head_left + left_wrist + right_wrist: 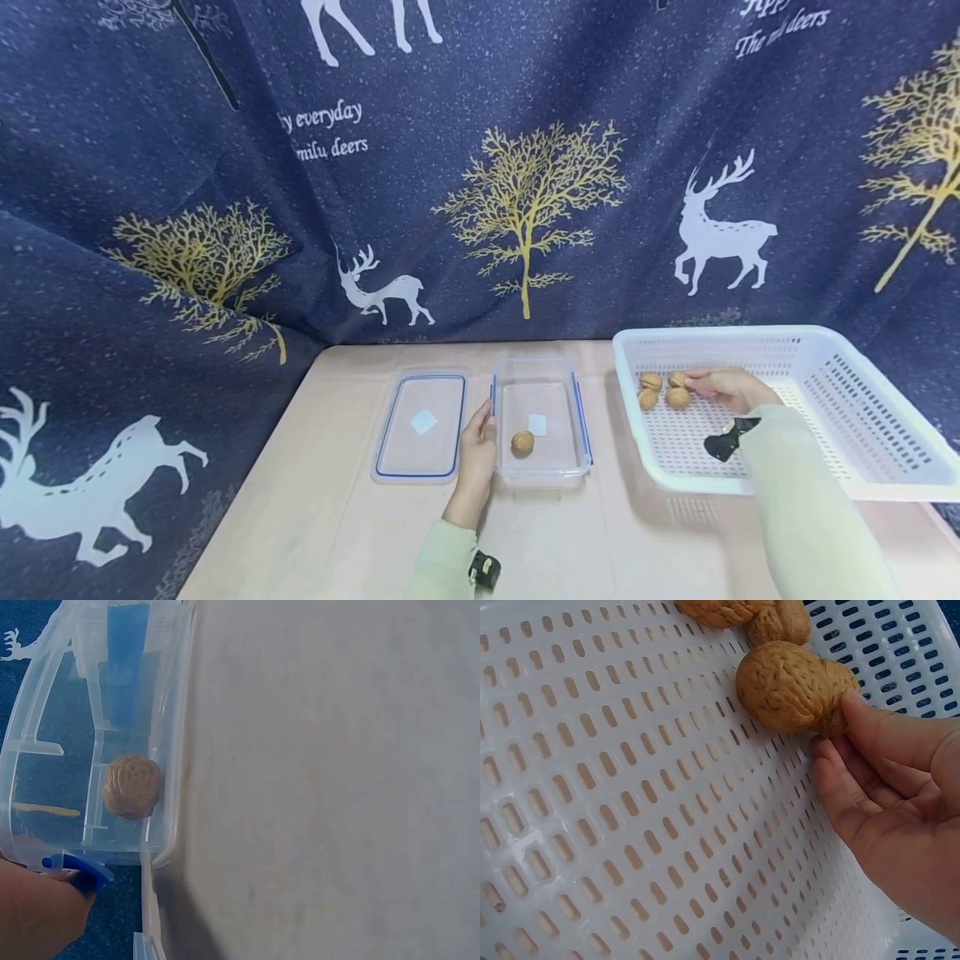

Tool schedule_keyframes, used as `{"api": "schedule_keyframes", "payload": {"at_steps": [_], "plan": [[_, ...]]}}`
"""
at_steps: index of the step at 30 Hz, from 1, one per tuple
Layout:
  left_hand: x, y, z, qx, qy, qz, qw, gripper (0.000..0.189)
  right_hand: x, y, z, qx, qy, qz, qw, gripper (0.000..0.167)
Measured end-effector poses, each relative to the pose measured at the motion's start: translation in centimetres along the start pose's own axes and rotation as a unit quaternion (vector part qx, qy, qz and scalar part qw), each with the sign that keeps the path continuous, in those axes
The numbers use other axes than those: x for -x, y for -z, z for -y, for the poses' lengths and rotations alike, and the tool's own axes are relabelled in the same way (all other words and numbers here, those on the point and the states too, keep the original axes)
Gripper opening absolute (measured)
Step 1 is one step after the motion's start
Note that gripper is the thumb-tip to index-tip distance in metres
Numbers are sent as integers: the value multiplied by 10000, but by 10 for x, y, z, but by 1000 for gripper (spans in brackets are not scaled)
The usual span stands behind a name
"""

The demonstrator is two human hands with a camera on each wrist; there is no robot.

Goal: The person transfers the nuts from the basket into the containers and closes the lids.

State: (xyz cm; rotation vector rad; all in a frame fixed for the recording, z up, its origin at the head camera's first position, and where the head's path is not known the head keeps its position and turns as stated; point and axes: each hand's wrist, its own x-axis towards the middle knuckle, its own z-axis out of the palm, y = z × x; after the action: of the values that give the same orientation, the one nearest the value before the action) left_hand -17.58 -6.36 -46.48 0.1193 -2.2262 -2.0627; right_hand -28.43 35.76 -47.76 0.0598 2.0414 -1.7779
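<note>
A single navy cloth (pixel 405 192), printed with white deer and gold trees, hangs behind a bench (pixel 337 533) with a pale pinkish cover. Three items stand in a row on it: one flat lid (pixel 427 457) with a blue seal, one clear container (pixel 557 454) and one white perforated basket (pixel 712 333). Five walnuts show in all: one walnut (pixel 522 443) lies inside the container, and a cluster of four walnuts (pixel 647 400) sits at the basket's left end. Of the two hands, the left hand (pixel 477 443) touches the container's left side, its fingers nearly straight. The right hand (pixel 731 388) reaches into the basket, thumb and fingertips drawn almost together, pinching one of the four, the far right walnut (pixel 839 681).
</note>
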Motion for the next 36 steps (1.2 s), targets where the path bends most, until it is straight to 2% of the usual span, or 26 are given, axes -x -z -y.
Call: {"api": "schedule_keyframes", "payload": {"at_steps": [2,7,10,17,21,25,29,31,36], "plan": [[-2,-1,5,-47,-42,-35,10000,41,1,1,0,50,87,41,9999,25],[-7,-2,13,-19,-70,-86,9999,41,3,2,5,370,227,-20,9991,52],[-2,-1,3,36,-71,-39,10000,41,4,1,10,395,242,-31,9989,52],[-14,-2,31,-9,-43,-114,9999,41,3,1,18,319,316,91,9989,51],[-17,-3,38,-29,-69,-123,9999,42,3,1,21,504,438,218,9975,51],[-17,-3,38,-59,-94,-165,9998,41,4,0,26,487,570,192,9970,57],[-17,-4,38,-90,-113,-200,9997,41,5,-2,31,114,660,42,9977,56],[-16,-4,36,-94,-114,-201,9997,41,5,-3,34,100,701,24,9975,55],[-8,-3,19,-23,-110,-140,9998,40,4,-5,43,161,767,8,9969,59]]}}
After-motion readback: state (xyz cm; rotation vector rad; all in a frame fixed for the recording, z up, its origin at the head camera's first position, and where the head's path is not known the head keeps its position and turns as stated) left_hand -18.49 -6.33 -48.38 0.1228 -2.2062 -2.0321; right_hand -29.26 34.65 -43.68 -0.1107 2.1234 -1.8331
